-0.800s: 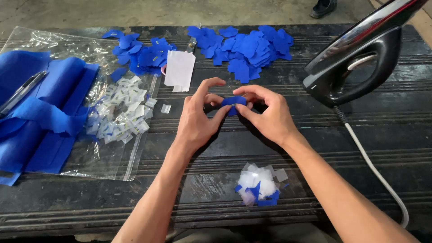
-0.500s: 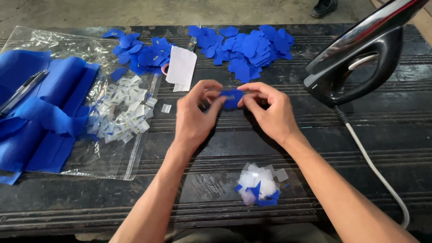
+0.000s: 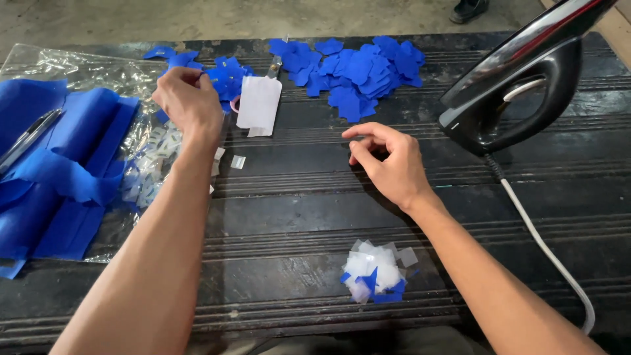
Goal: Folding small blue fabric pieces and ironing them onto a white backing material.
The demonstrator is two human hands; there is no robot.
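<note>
A moment ago both hands met over the middle of the dark ribbed worktop (image 3: 315, 217), pinching one small blue piece between them; now they have parted. The left hand (image 3: 187, 102) has reached away to the far left and sits with its fingers curled down onto the nearer blue heap (image 3: 223, 75), just beyond the scatter of small clear-white tabs (image 3: 154, 161) lying on the clear plastic bag (image 3: 72, 72); whether the blue piece went with it I cannot tell, since the fingertips are turned away from the camera. The right hand (image 3: 388, 161) stays near the middle, hovering loosely half-closed with thumb and forefinger bent toward each other and nothing visible between them. Between the two hands, slightly beyond them, lies a white rectangular card (image 3: 258, 104). Further beyond the right hand spreads the larger heap of blue cut pieces (image 3: 358, 66), unchanged. To the right of the right hand stands a black iron (image 3: 519, 85) tipped up on its heel, its white cord (image 3: 545, 250) trailing back past the forearm. Close in front of the person, below the right wrist, rests a small pile of white and blue scraps (image 3: 374, 279). Far left of the left forearm, folded blue cloth (image 3: 52, 171) lies on the bag with a pen (image 3: 29, 135) across it.
</note>
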